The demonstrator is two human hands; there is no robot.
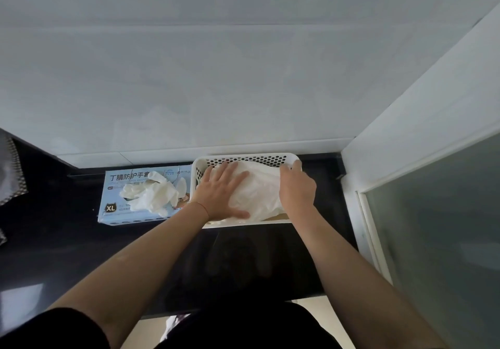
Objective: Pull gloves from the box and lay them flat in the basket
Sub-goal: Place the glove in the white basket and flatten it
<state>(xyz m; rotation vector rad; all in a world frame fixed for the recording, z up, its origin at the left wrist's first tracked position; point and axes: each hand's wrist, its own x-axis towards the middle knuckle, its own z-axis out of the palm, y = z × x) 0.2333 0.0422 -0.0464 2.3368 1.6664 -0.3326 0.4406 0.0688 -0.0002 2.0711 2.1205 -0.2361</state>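
Left hand (220,194), fingers spread, presses gloves (259,194) flat in basket (198,164), centre frame; right hand (296,186) rests at their right edge, fingers hidden. Thin, limp, clingy: best pinched at a cuff. More spill from box (113,213)

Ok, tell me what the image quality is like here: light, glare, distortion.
Head view: soft, even light, no hard shadows; the dark countertop carries a dim reflection; wide-angle bending curves the wall lines and stretches the forearms; the white gloves in the basket wash out under the left hand and right hand; the box print stays readable.
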